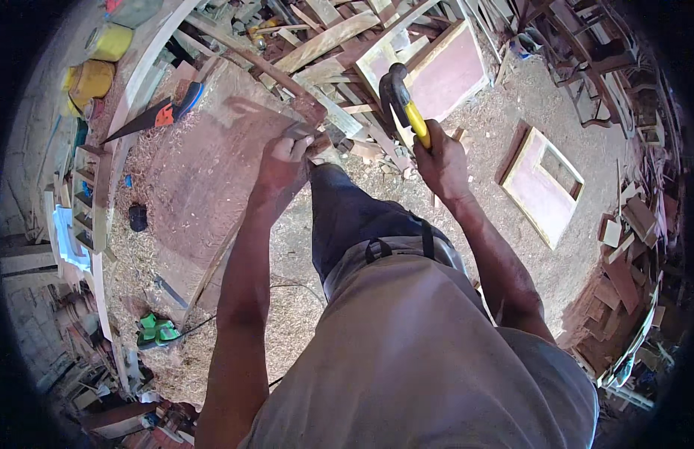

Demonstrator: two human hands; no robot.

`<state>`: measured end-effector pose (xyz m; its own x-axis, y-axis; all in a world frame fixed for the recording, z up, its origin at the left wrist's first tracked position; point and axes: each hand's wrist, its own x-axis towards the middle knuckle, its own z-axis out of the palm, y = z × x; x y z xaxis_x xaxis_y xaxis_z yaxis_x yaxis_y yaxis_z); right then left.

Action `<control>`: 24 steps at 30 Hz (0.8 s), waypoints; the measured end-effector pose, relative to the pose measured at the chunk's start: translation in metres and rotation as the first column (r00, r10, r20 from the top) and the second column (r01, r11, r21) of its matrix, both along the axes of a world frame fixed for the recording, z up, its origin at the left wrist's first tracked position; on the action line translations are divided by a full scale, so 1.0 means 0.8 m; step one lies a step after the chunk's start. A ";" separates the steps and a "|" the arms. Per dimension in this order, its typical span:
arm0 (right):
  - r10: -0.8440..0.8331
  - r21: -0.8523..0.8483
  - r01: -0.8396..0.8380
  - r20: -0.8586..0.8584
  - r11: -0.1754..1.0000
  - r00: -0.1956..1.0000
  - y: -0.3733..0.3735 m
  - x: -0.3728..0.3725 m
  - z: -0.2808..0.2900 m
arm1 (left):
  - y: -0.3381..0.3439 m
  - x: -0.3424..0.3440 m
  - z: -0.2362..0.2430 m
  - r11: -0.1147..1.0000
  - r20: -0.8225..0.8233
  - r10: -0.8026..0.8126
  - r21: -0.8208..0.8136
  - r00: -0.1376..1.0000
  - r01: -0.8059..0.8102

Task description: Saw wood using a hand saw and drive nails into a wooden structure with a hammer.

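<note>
My right hand [442,161] is closed round the handle of a claw hammer [416,121] with a dark head and a yellow-and-black grip. The hammer is raised, its head pointing away from me. To its left, my left hand [285,159] is closed with bent fingers at the right edge of a brown, dusty work surface [190,165]. What its fingers hold is too small and shadowed to name. Just beyond that hand lies a long, narrow wooden piece [264,69], its near end close to my fingers.
A handsaw [148,120] lies at the surface's far left. Scrap wood [332,34] is heaped ahead. A framed wooden panel [541,187] lies on the floor to the right. A green-and-black tool [157,330] with a cord sits among shavings at lower left.
</note>
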<state>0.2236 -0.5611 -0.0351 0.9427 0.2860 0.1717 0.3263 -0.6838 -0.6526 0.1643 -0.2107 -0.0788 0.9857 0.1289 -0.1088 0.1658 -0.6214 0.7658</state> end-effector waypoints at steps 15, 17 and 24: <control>-0.049 -0.008 0.049 -0.084 0.999 0.995 -0.006 -0.001 -0.005 | 0.017 0.018 -0.031 0.992 0.006 -0.111 0.063 0.994 0.110; -0.028 -0.016 0.027 -0.071 1.000 0.997 0.001 0.000 0.003 | 0.015 0.014 -0.033 0.987 -0.044 -0.101 0.118 0.994 0.105; 0.120 0.120 -0.116 -0.029 0.986 0.992 0.045 0.000 0.042 | 0.006 -0.010 -0.061 0.994 0.191 -0.106 0.021 0.976 0.104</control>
<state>0.2234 -0.5249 -0.0013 0.9097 0.3752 0.1777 0.3751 -0.5594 -0.7392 0.1563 -0.2059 -0.1274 0.9962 0.0234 0.0838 -0.0498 -0.6359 0.7701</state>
